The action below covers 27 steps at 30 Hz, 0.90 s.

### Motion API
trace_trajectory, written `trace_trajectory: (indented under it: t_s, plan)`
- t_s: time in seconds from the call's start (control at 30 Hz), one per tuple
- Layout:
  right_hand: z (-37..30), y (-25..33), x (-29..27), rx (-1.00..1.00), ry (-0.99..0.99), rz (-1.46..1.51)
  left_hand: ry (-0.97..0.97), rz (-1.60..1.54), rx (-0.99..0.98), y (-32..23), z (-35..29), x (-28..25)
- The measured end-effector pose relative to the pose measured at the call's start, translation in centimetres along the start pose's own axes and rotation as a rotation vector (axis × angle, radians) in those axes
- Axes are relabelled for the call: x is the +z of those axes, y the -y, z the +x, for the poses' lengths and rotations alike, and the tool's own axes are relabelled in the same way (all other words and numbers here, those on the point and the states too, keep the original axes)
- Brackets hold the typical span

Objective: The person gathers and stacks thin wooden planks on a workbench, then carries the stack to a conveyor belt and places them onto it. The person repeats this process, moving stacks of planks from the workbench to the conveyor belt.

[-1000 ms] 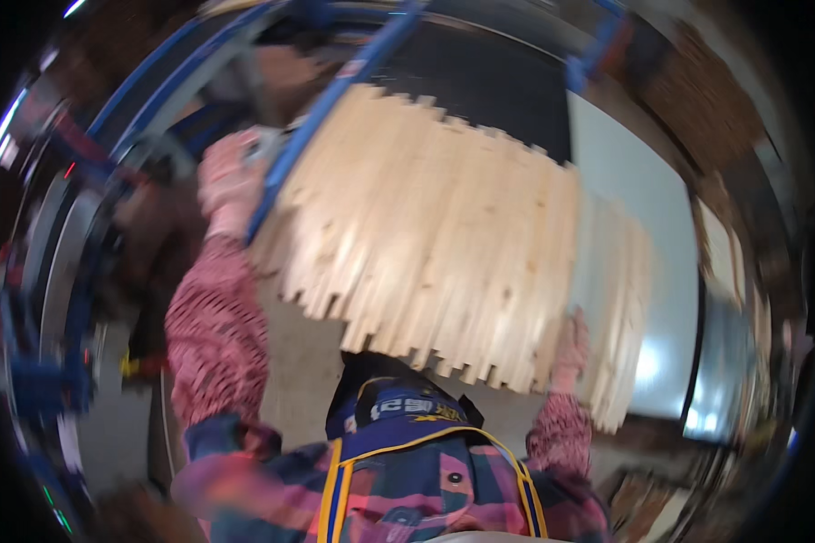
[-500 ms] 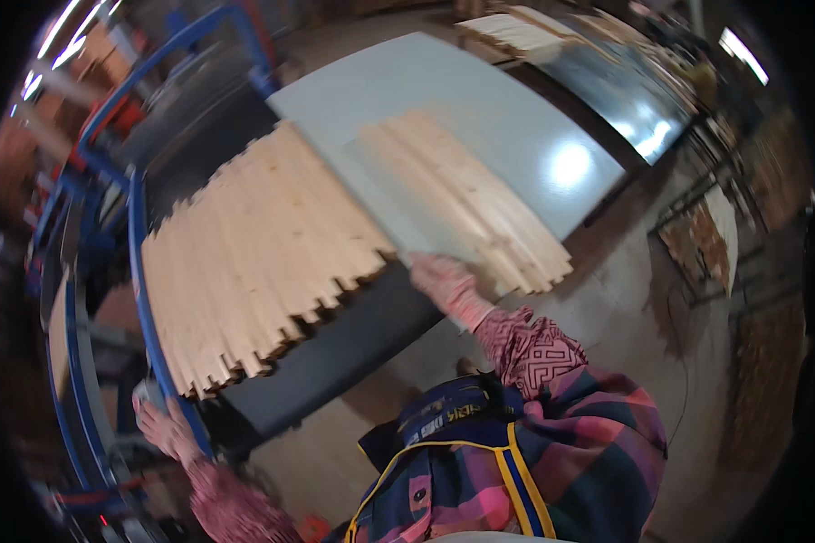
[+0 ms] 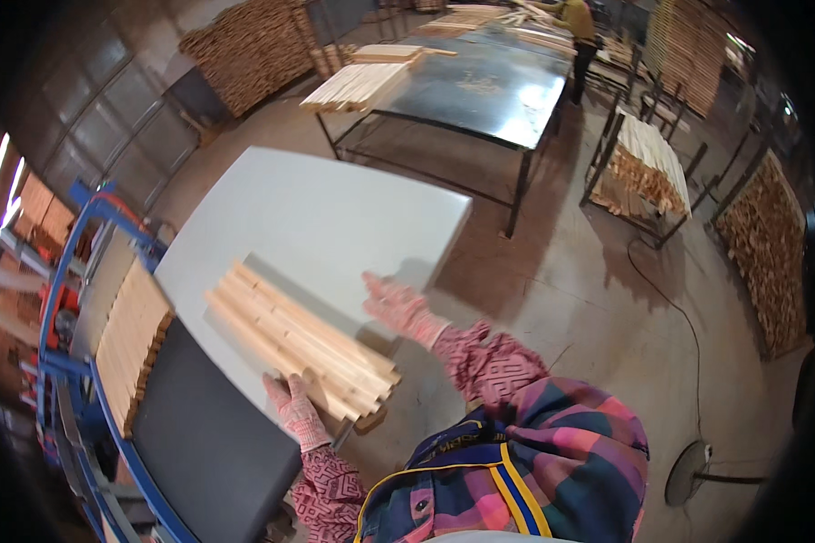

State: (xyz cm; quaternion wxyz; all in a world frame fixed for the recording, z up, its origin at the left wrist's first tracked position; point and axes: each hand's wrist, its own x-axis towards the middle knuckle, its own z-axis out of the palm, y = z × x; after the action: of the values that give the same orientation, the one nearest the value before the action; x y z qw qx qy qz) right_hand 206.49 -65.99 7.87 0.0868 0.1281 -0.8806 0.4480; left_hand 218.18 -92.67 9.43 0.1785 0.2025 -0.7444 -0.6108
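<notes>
A stack of pale wooden slats (image 3: 299,339) lies diagonally on the white table (image 3: 317,208), near its front edge. My left hand (image 3: 294,412), in a pink patterned glove, rests with fingers spread against the near side of the stack. My right hand (image 3: 398,308), gloved the same way, is open just to the right of the stack, over the table's edge, and holds nothing.
A blue-framed machine with a dark belt (image 3: 208,452) stands at the left and carries a row of slats (image 3: 131,339). Beyond are a dark metal table (image 3: 489,86) with slats, a cart of slats (image 3: 647,167), stacked wood (image 3: 770,253), a person (image 3: 580,27) and a floor cable (image 3: 670,308).
The view has swung from the blue machine to the white table. The slats I was handling now lie stacked on the table, and my right hand has come off them.
</notes>
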Motion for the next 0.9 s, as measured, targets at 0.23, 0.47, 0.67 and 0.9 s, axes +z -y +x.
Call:
trace_trajectory:
  t_s: [0.23, 0.47, 0.67, 0.9]
  plan:
    - [3.9, 1.2, 2.6, -0.033, 0.436, 0.316, -0.153, -0.092, 0.031, -1.2, 3.1, 7.5]
    - [9.4, -2.3, -0.1, -0.063, 0.428, 0.126, -0.14, 0.288, 0.081, -4.2, 7.3, 13.4]
    - [11.1, -3.4, -3.9, -0.025, 0.424, 0.262, -0.035, 0.341, 0.047, -5.2, 10.6, 14.8]
    - [12.8, -4.1, -1.8, -0.085, 0.34, 0.31, -0.078, 0.288, 0.075, -3.7, 11.2, 14.9]
